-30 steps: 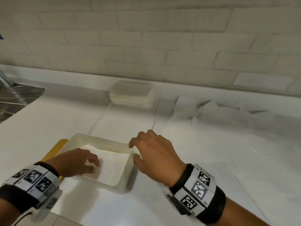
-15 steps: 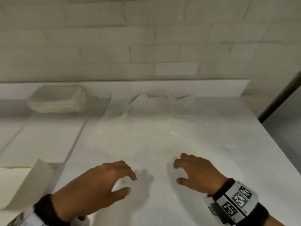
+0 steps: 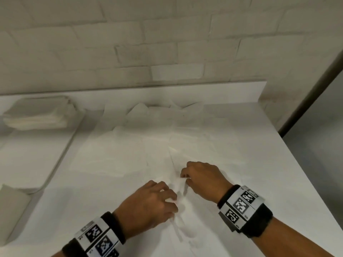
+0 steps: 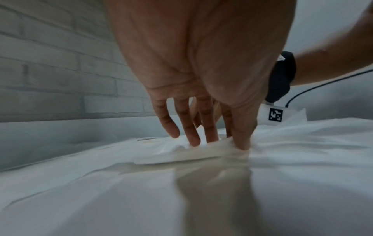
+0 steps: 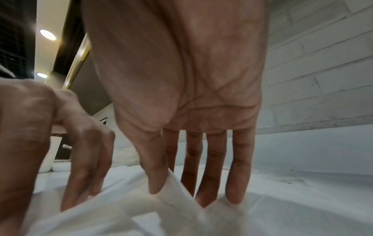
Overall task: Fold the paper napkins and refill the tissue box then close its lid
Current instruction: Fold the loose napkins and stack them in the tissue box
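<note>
Spreading across most of the white counter (image 3: 241, 210), loose paper napkins (image 3: 130, 149) lie flat and overlapping, probably laid out so that single sheets can be lifted and folded one at a time. A stack of folded napkins (image 3: 37, 115) sits at the far left against the brick wall (image 3: 130, 52), well apart from both hands, presumably kept clear of the working area. What appears to be a corner of the tissue box (image 3: 13, 206) shows at the left edge of the head view, near the left forearm but not touched; its lid cannot be seen. The napkin in hand (image 3: 181, 186) lies directly between the two hands, raised into a narrow ridge where they meet. The left hand (image 3: 148, 203) comes down on it from the left, fingers (image 4: 193, 137) bent onto the sheet and thumb beside them, gathering a bunched edge, a grip that likely frees the top layer from those beneath. The right hand (image 3: 202, 179) pinches the same napkin between thumb (image 5: 157, 180) and forefinger, the remaining fingers extended with tips on the paper, apparently to steady it while the fold line is formed.
</note>
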`<move>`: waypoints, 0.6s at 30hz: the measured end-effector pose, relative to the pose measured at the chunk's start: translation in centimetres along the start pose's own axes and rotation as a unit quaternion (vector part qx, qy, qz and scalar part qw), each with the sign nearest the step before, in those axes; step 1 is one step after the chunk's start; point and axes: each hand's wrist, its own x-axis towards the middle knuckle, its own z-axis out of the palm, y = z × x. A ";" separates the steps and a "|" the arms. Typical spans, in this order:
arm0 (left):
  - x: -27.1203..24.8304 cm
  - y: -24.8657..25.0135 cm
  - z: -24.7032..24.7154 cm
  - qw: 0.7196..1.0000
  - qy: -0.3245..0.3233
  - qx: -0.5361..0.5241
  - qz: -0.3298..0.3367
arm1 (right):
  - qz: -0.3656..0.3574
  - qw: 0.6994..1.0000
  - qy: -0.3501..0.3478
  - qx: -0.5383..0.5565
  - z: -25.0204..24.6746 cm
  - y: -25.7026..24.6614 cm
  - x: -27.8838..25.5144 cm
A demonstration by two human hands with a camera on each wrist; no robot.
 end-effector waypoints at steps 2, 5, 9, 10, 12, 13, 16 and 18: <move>-0.4 -0.1 -0.4 1.000 0.017 -0.006 -0.002 | -0.001 1.000 0.017 0.010 -0.5 0.5 -0.1; -0.7 0.2 -1.0 0.998 0.060 -0.023 -0.005 | 0.003 0.995 0.074 0.064 -1.6 0.9 -0.4; -1.9 0.4 -3.7 0.950 0.206 -0.195 -0.131 | 0.025 0.957 0.160 0.240 -4.5 2.0 -1.0; -2.2 0.3 -4.6 0.910 0.255 -0.272 -0.183 | 0.040 0.938 0.172 0.298 -5.4 2.4 -1.2; -2.5 -0.5 -5.7 0.792 0.363 -0.401 -0.283 | 0.049 0.880 0.193 0.431 -7.4 2.8 -1.7; -2.6 -1.1 -6.1 0.728 0.400 -0.453 -0.324 | 0.040 0.840 0.204 0.501 -8.2 2.7 -2.0; -2.8 -2.5 -5.9 0.575 0.439 -0.578 -0.378 | -0.006 0.740 0.187 0.646 -10.2 1.6 -2.4; -3.1 -2.9 -5.5 0.531 0.442 -0.606 -0.394 | -0.030 0.713 0.136 0.687 -10.9 0.0 -2.4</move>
